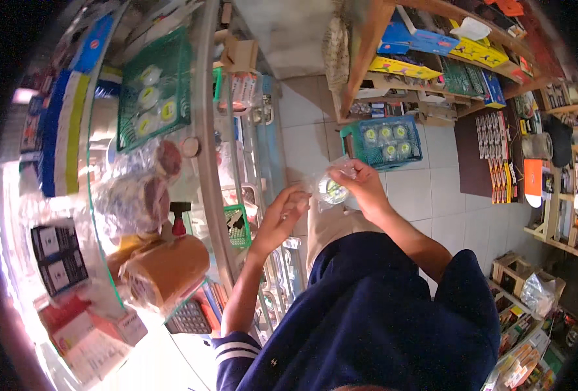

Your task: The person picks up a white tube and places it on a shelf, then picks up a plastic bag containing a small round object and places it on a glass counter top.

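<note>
In front of my body is a clear plastic packet with a round piece inside that has a green and white label. My right hand grips its upper right side between thumb and fingers. At the packet's left edge, my left hand has its fingers curled and pinched on the plastic. Beyond the hands, a teal basket on the tiled floor holds several similar round packs with green labels. More such packs lie in a green basket on the glass counter at left.
The glass counter runs along my left side, bearing a brown tape roll, plastic-wrapped rolls, a red-handled stamp and a calculator. Wooden shelves with colourful boxes stand ahead right. A glass case is at lower right.
</note>
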`<state>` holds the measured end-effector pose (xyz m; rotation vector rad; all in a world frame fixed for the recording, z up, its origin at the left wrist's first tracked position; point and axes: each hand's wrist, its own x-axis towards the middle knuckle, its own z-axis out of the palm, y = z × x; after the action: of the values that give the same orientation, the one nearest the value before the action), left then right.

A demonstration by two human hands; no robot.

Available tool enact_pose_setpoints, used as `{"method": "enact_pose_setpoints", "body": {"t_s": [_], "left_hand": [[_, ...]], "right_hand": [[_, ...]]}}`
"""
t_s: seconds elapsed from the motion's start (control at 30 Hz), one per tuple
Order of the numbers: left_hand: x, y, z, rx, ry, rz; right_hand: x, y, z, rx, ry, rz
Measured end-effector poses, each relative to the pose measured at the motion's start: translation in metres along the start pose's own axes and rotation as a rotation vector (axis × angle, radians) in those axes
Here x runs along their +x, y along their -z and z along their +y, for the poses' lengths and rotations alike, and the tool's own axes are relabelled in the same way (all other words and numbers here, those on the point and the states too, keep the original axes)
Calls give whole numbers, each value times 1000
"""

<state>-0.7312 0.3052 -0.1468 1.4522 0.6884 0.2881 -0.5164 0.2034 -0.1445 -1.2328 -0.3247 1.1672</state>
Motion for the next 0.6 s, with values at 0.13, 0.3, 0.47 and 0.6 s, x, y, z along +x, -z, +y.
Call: {"method": "enact_pose_setpoints", "body": {"t_s": [0.13, 0.3, 0.47, 0.6], "left_hand": [[1, -8, 27, -124, 55, -20], [-5, -4, 19, 17, -52, 66], [-6, -6, 16, 45, -65, 48], [-12, -18, 29, -28, -49, 2]], "right_hand": [[-18, -26, 9, -23, 46, -84], [-36, -31, 5, -113, 199, -44], [-36, -18, 3, -239, 308, 0], [-38, -6, 13, -320, 400, 64]]}}
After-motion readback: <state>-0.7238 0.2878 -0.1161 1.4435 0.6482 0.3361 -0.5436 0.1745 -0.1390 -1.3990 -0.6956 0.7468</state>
